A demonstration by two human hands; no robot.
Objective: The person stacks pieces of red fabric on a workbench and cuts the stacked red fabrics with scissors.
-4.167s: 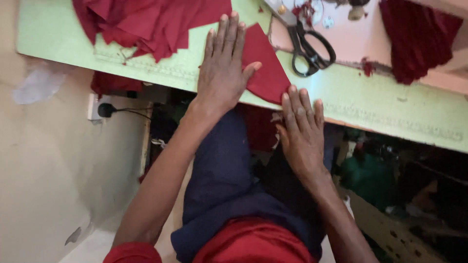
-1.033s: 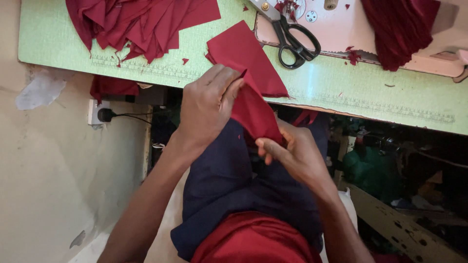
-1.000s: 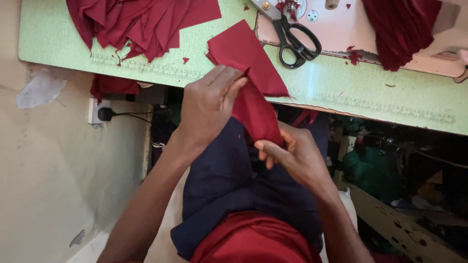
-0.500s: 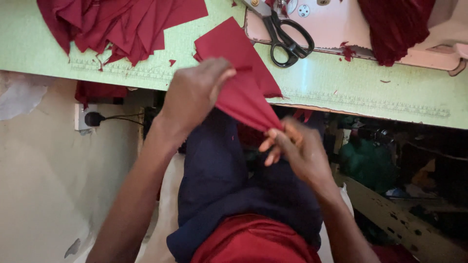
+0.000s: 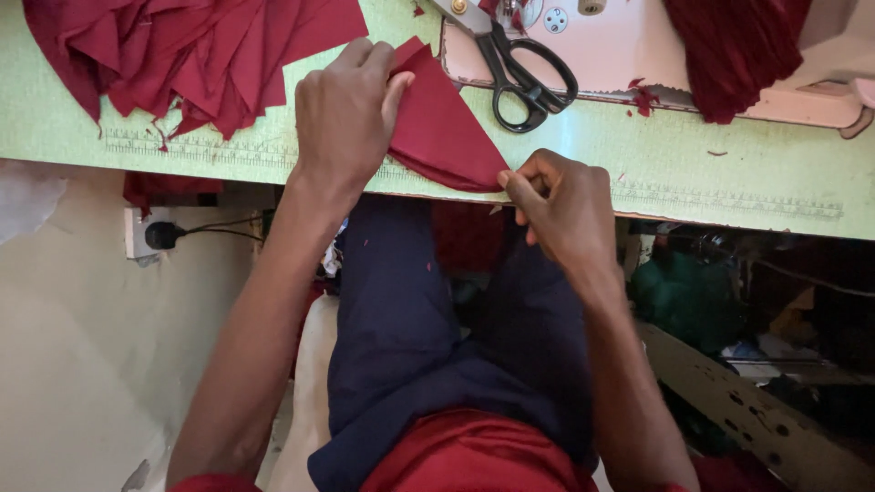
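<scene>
Soft, even daylight, sharp focus above, dim shadow under the table.

Tailoring workshop: sewing table, scissors, cut fabric pile.
</scene>
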